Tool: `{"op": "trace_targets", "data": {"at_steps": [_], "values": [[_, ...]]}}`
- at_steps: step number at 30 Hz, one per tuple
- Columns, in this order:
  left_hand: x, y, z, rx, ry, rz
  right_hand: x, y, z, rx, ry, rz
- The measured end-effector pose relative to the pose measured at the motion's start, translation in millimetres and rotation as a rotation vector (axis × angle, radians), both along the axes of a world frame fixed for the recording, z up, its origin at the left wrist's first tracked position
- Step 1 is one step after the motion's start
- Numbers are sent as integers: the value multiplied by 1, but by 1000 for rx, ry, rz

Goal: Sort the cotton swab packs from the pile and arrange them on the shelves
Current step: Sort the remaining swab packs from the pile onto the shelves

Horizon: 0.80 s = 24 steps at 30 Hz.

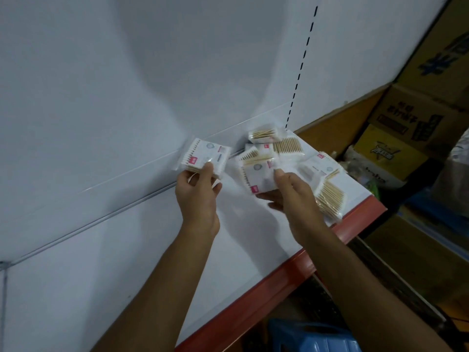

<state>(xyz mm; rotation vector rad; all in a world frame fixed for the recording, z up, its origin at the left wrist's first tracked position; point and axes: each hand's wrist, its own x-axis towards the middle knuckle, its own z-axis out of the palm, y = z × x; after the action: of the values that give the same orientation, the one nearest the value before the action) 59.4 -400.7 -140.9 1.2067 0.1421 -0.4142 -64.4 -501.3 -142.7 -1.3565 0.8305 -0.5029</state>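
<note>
Above the white shelf [142, 262], one swab pack [203, 158] pinched by left hand [198, 196], another pack [261, 176] gripped by right hand [291, 196], pile [304, 161] just behind it.

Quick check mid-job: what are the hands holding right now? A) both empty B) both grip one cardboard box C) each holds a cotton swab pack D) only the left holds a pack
C: the left hand grips one cotton swab pack lifted clear of the pile, and the right hand holds another pack at the pile's edge.

Clear cotton swab packs [284, 158] lie heaped on the white shelf [243, 240], two lifted clear.
</note>
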Motion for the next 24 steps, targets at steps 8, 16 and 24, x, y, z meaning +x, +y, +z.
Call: {"op": "trace_targets", "data": {"at_steps": [8, 16, 24], "values": [[0, 15, 6, -132, 174, 98, 24, 65, -19, 436, -187, 227], [2, 15, 14, -51, 101, 97, 11, 62, -25, -27, 76, 388], [7, 8, 9, 70, -37, 87, 9, 11, -29, -689, 288, 113]]}}
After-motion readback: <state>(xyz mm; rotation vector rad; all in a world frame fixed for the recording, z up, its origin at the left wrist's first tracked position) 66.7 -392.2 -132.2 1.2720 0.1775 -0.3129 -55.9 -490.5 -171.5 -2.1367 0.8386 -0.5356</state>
